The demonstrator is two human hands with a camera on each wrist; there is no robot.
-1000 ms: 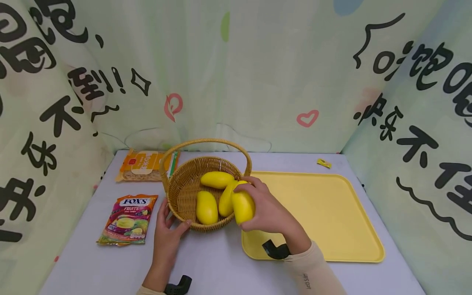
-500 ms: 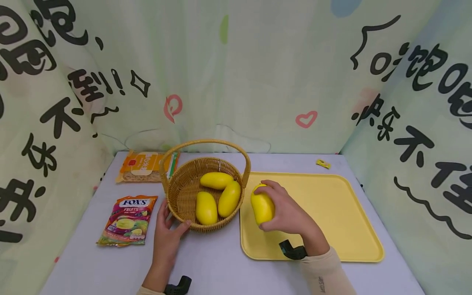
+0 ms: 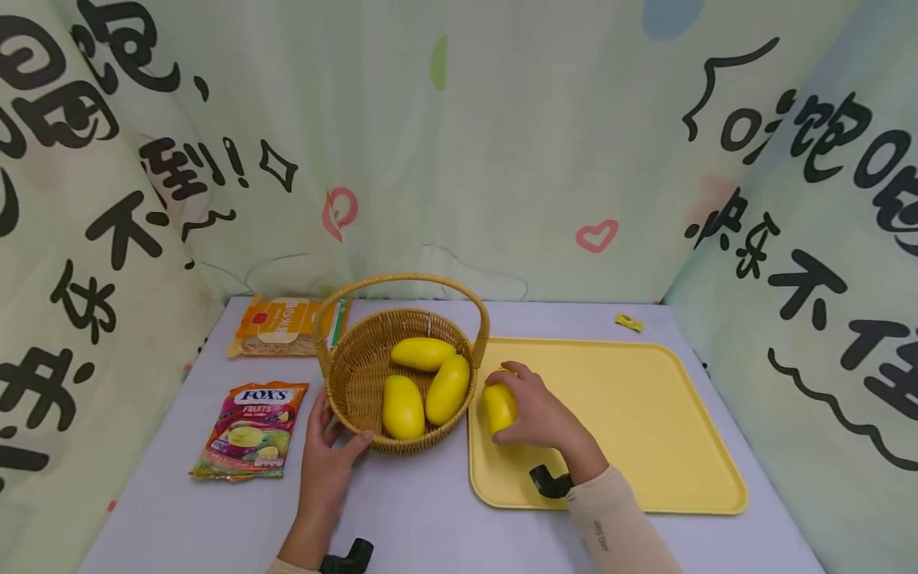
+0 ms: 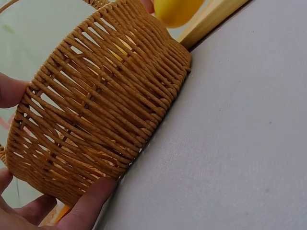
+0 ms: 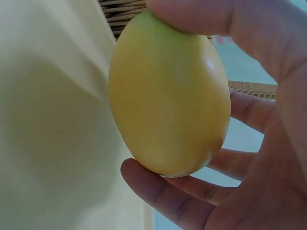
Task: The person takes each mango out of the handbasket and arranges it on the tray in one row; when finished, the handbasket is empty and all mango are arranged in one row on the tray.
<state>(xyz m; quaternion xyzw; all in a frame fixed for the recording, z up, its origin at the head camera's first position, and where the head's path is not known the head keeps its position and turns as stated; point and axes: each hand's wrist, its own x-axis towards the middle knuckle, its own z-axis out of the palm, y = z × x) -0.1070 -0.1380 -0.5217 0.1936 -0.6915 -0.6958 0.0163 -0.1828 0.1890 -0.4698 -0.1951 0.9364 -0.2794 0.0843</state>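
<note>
My right hand [image 3: 531,408] grips a yellow mango [image 3: 500,408] over the left end of the yellow tray [image 3: 610,446]. In the right wrist view the thumb lies across one end of the mango [image 5: 168,100] and the fingers [image 5: 163,191] reach round the other; its shadow falls on the tray. A round wicker basket [image 3: 358,399] with a tall handle stands left of the tray, with three more mangoes inside. My left hand [image 3: 331,454] holds the basket's near left side. In the left wrist view its thumb touches the rim and its fingers lie against the woven wall [image 4: 105,96].
A Fox's fruit candy bag [image 3: 251,430] lies left of the basket. Behind it, an orange food packet [image 3: 280,325] lies partly behind the basket. A small yellow wrapped candy [image 3: 629,322] sits beyond the tray at the back right. Printed curtains surround the table's back and sides.
My right hand has carried the mango out from over the basket's right rim to the tray, then slightly left and lower. The left hand and basket have stayed in place.
</note>
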